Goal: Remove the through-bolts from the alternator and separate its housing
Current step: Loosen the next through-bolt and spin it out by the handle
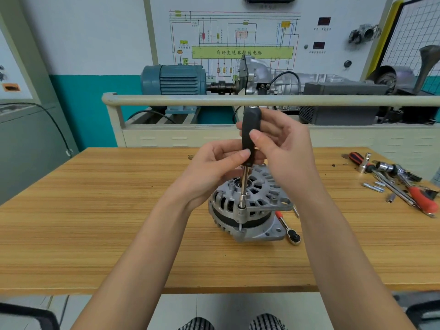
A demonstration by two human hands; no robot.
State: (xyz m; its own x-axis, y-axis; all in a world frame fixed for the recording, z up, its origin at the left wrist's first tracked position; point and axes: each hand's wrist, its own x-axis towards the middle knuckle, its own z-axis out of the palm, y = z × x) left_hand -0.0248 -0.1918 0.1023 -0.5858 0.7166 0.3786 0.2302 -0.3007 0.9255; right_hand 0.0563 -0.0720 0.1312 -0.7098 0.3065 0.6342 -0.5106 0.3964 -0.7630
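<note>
Both hands (pixel 240 158) grip nut driver (pixel 250 136) on alternator (pixel 250 210) bolt.

You face a wooden table (pixel 100 225) with a cream railed trolley (pixel 181 136) just behind it. Beyond stands a white training board (pixel 238 36) printed with a wiring diagram, fronted by a blue-grey motor (pixel 173 79). The wall (pixel 95 44) is white above teal; the floor (pixel 214 310) is pale tile.

Both forearms reach forward, bare, wrists raised — left hand (pixel 214 167) pinches with thumb and curled fingers, right hand (pixel 283 148) sits just above it, thumb forward, fingers wrapped — hands nearly touching.
</note>
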